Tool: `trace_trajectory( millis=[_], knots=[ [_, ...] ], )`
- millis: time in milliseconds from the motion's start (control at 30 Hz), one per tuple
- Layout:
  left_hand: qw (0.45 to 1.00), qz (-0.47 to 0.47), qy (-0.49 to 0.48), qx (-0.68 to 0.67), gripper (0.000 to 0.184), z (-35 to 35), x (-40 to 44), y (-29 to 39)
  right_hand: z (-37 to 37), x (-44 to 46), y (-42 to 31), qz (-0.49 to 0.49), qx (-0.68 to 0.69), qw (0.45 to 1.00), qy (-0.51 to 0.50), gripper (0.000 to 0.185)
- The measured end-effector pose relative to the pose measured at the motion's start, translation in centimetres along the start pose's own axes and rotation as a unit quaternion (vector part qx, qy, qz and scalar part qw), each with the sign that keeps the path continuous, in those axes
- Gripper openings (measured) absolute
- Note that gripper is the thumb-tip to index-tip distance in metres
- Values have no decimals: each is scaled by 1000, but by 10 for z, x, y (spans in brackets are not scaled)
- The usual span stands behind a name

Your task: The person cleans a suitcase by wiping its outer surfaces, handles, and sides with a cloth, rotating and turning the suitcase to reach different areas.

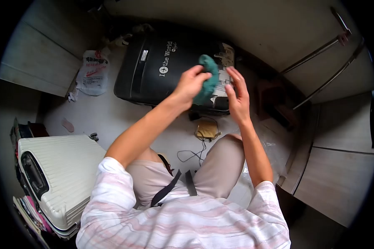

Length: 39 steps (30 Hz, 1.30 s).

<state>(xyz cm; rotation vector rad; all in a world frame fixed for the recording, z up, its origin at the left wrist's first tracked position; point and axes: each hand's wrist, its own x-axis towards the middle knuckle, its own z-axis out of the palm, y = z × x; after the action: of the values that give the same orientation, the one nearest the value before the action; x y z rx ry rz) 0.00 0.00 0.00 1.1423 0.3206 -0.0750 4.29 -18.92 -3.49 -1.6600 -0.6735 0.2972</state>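
My left hand point(191, 86) pinches a crumpled green cloth point(210, 79), which hangs blurred above a black suitcase point(153, 58). To its right, my right hand point(239, 98) is raised with thumb and fingers apart, holding nothing. The suitcase lies flat on the floor, with white lettering reading "I the World" and a plane mark on its lid. Torn pale sticker remains point(226, 56) cover its right end, partly hidden behind the cloth and my right hand.
A white ribbed suitcase point(62, 162) stands at my left. A white printed plastic bag point(93, 74) lies beyond it. Between my knees and the black suitcase are a yellowish packet point(207, 129) and a thin cable point(190, 152). Metal bars point(313, 54) lean at right, near cabinets point(340, 174).
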Motion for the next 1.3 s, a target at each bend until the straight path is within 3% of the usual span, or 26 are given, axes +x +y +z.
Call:
trace_trajectory(
  millis=[67, 100, 167, 233, 267, 300, 333, 367, 433, 567, 633, 733, 867, 933, 1167, 1300],
  knots=[
    [999, 11, -42, -21, 28, 31, 0, 1, 1, -2, 4, -98, -82, 985, 115, 57],
    [992, -35, -56, -104, 27, 62, -20, -29, -10, -14, 1, -117, -97, 980, 131, 56],
    [992, 45, -89, -72, 29, 62, 1, -24, -16, -13, -6, -164, -88, 968, 166, 54],
    [999, 11, -11, -44, 35, 42, 3, -23, -12, 2, 8, -169, -126, 962, 172, 54],
    [993, -41, 96, 52, 52, 31, 5, -23, -12, 8, 24, -147, -209, 963, 91, 54],
    [988, -18, 129, 78, 69, 7, 15, -34, -14, 15, 43, -124, -291, 949, 7, 54],
    [982, -10, 157, 107, 77, -15, 14, -26, -18, 23, 69, -84, -317, 941, -78, 56],
    [975, -3, 188, 118, 77, -41, 11, -18, -21, 21, 84, -85, -319, 940, -81, 56],
    [959, 20, 261, 108, 64, -90, -10, 8, -29, 18, 102, -106, -496, 843, -180, 60],
    [902, 64, 427, -20, 33, -224, -40, 17, -22, 39, 107, -161, -498, 828, -199, 66],
    [889, 45, 451, -62, 30, -256, -54, 5, -1, 49, 113, -168, -470, 835, -232, 66],
    [887, 17, 451, -101, 24, -266, -64, -14, 25, 52, 117, -200, -526, 781, -272, 66],
    [887, 15, 455, -78, 26, -263, -62, -37, 76, 55, 109, -220, -520, 779, -274, 68],
    [874, 24, 484, -49, 33, -275, -65, -48, 119, 56, 112, -219, -484, 803, -269, 71],
    [868, 4, 493, -55, 32, -302, -83, -80, 258, 92, 99, -228, -290, 917, -149, 79],
    [855, 23, 518, -36, 33, -306, -81, -83, 279, 100, 98, -231, -304, 914, -137, 72]
  ],
)
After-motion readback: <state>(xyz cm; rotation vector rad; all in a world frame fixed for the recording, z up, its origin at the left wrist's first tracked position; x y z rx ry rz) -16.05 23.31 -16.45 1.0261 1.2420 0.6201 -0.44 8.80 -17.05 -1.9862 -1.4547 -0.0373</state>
